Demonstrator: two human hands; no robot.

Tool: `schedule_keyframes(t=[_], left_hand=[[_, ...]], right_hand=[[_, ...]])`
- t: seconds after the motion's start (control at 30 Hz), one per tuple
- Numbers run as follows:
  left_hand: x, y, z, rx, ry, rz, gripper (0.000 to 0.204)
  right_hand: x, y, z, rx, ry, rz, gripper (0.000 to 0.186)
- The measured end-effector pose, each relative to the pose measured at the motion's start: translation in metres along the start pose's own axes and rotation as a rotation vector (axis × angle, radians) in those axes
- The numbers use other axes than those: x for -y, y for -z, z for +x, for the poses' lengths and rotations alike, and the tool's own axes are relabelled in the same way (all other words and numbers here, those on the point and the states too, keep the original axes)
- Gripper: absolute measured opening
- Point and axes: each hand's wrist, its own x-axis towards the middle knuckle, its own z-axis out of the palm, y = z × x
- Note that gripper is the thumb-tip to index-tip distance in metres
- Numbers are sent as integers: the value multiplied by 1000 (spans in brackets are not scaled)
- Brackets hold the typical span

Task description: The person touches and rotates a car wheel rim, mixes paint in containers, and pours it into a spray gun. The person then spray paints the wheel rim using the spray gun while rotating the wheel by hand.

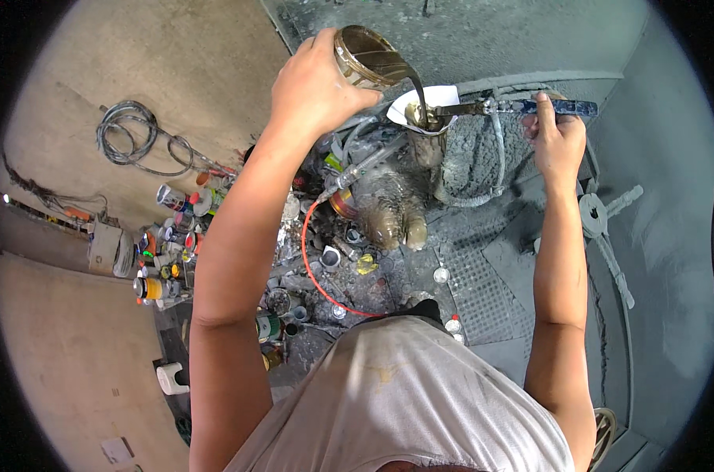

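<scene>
Pouring dark liquid (419, 82) into the white paper cone (445, 96) between them, the left hand (318, 86) gripped the tilted can (355, 72), the right hand (559, 141) clasped the blue-handled tool (522, 107), and tipping steeper risked slopping over the cone's rim

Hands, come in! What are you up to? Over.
Left hand holds tilted can. Dark liquid streaming into white cone. Right hand holds blue tool, tip at cone. Pour looks unblocked.

Left fingers (323, 46) partly hidden behind can (355, 72), shirt (396, 385) cut off below
</scene>
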Motion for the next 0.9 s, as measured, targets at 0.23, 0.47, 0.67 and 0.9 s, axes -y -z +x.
schedule_keyframes(t=[0.23,0.47,0.67,0.9], left_hand=[[24,-24,1,34,149,-585,75],[47,-30,-68,59,265,-1128,75],[73,-28,-203,15,461,-1007,95],[119,-56,-398,25,687,-961,104]], right_hand=[[6,10,7,-90,14,329,33],[15,26,7,-194,-91,735,22],[57,-40,-71,102,-151,810,19],[32,-174,-245,926,-160,242,24]])
